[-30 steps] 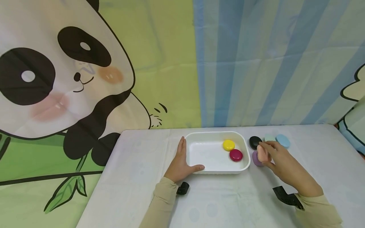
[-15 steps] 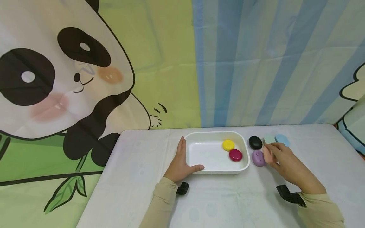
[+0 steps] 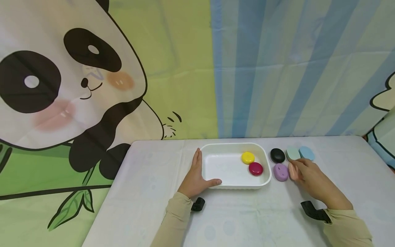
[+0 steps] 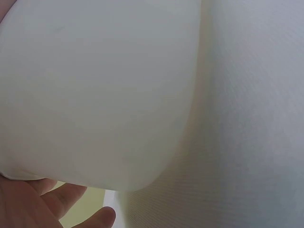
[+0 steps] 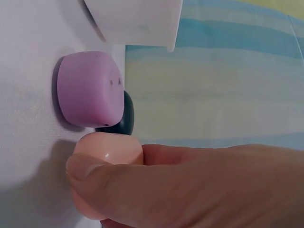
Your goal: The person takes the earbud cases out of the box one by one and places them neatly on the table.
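In the head view my left hand rests at the left corner of a white tray. Its fingers lie straight along the left wall, and the thumb rests on the near rim. Inside, toward the right, lie a yellow round piece and a dark red one. My right hand pinches a peach rounded piece between thumb and fingers, low over the table. Beside it is a purple rounded piece with small holes, shown close up in the right wrist view.
Behind the peach piece, a black round piece, a pale green one and a light blue one lie in a row. A white cloth covers the table. A printed panda curtain hangs behind the table's back edge.
My right hand has moved right and slightly down with the peach piece, away from above the purple piece, which now shows fully. The left hand and tray look the same.
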`<state>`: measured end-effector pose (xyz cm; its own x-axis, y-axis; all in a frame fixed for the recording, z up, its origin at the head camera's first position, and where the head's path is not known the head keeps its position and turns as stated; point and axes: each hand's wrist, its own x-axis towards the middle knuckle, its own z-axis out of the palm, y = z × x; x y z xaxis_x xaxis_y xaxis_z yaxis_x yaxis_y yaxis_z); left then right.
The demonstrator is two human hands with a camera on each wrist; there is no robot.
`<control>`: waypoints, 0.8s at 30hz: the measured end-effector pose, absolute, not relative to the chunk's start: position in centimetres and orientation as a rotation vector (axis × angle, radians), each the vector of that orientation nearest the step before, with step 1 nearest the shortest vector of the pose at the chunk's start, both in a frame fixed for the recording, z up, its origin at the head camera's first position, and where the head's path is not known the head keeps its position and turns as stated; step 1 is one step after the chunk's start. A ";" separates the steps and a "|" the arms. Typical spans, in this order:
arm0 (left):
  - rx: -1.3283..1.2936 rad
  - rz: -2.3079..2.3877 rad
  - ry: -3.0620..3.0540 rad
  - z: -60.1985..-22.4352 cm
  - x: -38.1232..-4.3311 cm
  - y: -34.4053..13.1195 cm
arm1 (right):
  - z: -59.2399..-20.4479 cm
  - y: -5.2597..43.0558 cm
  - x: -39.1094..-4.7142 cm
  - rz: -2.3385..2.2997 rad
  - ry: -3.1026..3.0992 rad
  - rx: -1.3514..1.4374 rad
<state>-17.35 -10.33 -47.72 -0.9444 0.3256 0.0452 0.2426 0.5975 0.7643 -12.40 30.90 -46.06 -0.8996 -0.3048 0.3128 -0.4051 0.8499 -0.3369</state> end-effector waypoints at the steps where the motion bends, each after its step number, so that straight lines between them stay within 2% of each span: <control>1: 0.484 1.275 2.719 -47.7 -17.3 -10.3 | -46.1 30.9 -12.4 0.587 -2.788 0.539; 24: 0.490 1.259 2.728 -47.7 -17.3 -10.3 | -46.7 31.2 -12.4 0.628 -2.882 0.472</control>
